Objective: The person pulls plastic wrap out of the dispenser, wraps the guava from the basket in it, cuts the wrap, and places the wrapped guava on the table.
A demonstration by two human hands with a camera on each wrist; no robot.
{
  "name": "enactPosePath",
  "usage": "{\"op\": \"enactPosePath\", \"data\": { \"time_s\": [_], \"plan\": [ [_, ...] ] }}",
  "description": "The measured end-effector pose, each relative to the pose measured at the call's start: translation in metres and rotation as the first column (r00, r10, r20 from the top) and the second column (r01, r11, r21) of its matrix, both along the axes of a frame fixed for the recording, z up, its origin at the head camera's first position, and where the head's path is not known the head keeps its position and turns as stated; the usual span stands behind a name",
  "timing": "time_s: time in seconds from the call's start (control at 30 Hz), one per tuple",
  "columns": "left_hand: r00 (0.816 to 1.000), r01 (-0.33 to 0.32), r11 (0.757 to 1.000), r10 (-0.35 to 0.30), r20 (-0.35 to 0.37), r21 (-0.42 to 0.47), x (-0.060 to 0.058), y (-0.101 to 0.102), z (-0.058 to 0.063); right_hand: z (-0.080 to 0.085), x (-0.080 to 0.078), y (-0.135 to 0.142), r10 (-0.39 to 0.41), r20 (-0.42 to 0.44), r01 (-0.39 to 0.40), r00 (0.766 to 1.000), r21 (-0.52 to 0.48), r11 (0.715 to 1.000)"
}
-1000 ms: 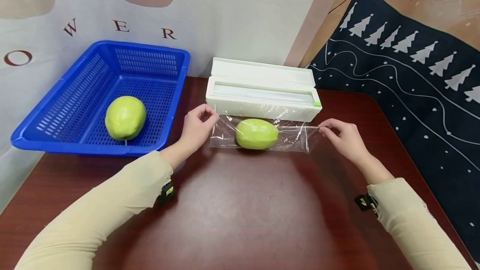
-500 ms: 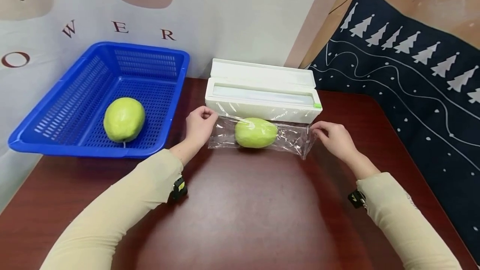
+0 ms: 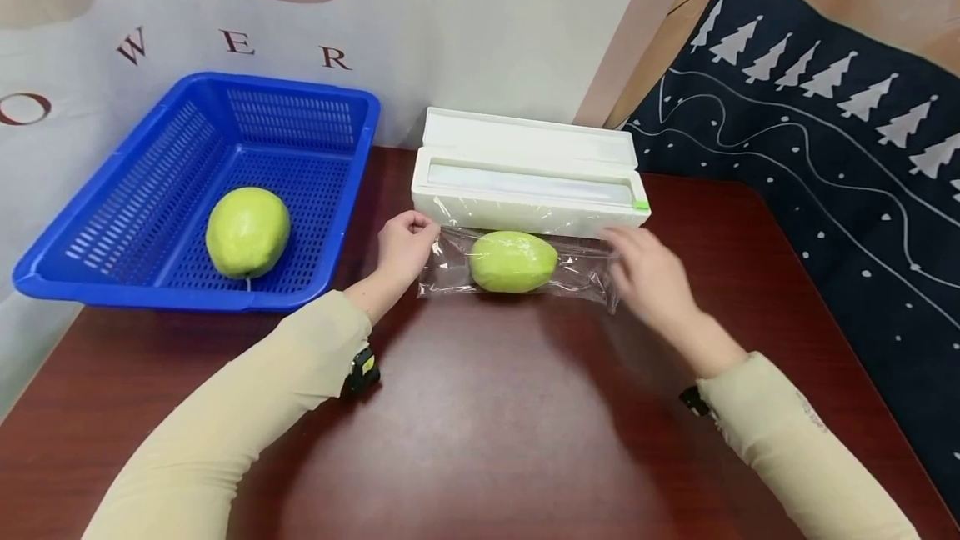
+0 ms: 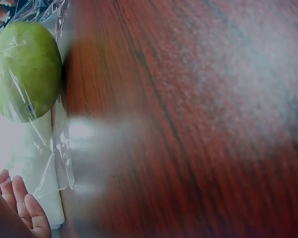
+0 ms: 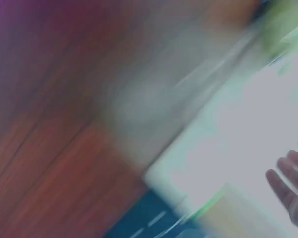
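Our right hand (image 3: 651, 277) had moved in closer to the green fruit (image 3: 513, 262). Its fingers were nearly straight and a bit apart, but blur hid whether they touched the clear wrap (image 3: 450, 269). Our left hand (image 3: 405, 244) pinched the wrap's end. The fruit sat between our fingers, with wrap over it, and the white box (image 3: 525, 211) stood just beyond them.

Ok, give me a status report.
Left hand pinching clear film; right hand by its other end, blurred. Green fruit under film. White box close behind.
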State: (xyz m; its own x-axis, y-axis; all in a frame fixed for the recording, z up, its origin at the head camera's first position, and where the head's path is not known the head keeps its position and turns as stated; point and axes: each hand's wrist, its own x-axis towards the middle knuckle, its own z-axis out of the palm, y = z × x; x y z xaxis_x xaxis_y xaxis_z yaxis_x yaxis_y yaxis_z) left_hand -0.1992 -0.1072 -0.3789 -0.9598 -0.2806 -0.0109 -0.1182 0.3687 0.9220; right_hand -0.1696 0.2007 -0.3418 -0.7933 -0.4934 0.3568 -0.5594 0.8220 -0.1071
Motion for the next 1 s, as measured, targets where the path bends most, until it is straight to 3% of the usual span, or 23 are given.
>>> {"op": "enactPosePath", "data": {
  "time_s": [0.1, 0.17, 0.27, 0.33, 0.43, 0.5, 0.53, 0.6, 0.67, 0.7, 0.73, 0.8, 1.0],
  "plan": [
    [1.0, -0.009, 1.0, 0.009, 0.0, -0.001, 0.001, -0.002, 0.002, 0.001, 0.015, -0.027, 0.207, 0.059, -0.211, 0.977, 0.064, 0.975],
    [1.0, -0.018, 1.0, 0.018, -0.002, -0.008, 0.003, -0.003, 0.003, -0.004, 0.018, -0.037, 0.264, 0.135, -0.282, 0.955, 0.135, 0.95],
    [0.999, -0.021, 1.0, 0.021, -0.031, -0.023, 0.006, -0.003, 0.006, -0.011, 0.017, -0.038, 0.225, 0.206, -0.262, 0.952, 0.176, 0.949],
    [0.994, -0.007, 0.998, 0.001, -0.107, -0.061, 0.009, -0.002, 0.008, -0.013, 0.014, -0.035, 0.204, 0.233, -0.244, 0.951, 0.159, 0.957],
    [0.964, 0.084, 0.985, -0.119, -0.238, -0.152, 0.017, 0.005, 0.012, -0.015, 0.011, -0.03, 0.203, 0.261, -0.242, 0.944, 0.127, 0.962],
    [0.913, 0.204, 0.937, -0.286, -0.291, -0.282, 0.023, 0.012, 0.015, -0.015, 0.009, -0.028, 0.212, 0.27, -0.251, 0.939, 0.119, 0.961],
    [0.876, 0.278, 0.893, -0.387, -0.288, -0.354, 0.025, 0.018, 0.017, -0.015, 0.008, -0.027, 0.217, 0.272, -0.256, 0.937, 0.114, 0.96],
    [0.793, 0.407, 0.773, -0.563, -0.232, -0.486, 0.029, 0.028, 0.019, -0.014, 0.005, -0.026, 0.224, 0.277, -0.26, 0.934, 0.099, 0.961],
    [0.723, 0.48, 0.653, -0.672, -0.158, -0.586, 0.03, 0.036, 0.018, -0.013, 0.003, -0.026, 0.225, 0.297, -0.257, 0.928, 0.072, 0.964],
    [0.704, 0.498, 0.609, -0.7, -0.122, -0.617, 0.03, 0.039, 0.017, -0.013, 0.001, -0.026, 0.224, 0.313, -0.254, 0.923, 0.056, 0.966],
    [0.695, 0.513, 0.582, -0.713, -0.092, -0.631, 0.029, 0.04, 0.016, -0.012, -0.001, -0.026, 0.22, 0.333, -0.247, 0.917, 0.041, 0.968],
    [0.69, 0.532, 0.56, -0.721, -0.057, -0.635, 0.026, 0.041, 0.012, -0.011, -0.005, -0.026, 0.212, 0.378, -0.231, 0.901, 0.006, 0.973],
    [0.658, 0.581, 0.56, -0.75, -0.063, -0.591, 0.01, 0.037, 0.007, -0.009, -0.019, -0.025, 0.216, 0.458, -0.189, 0.862, -0.105, 0.976]
  ]
}}
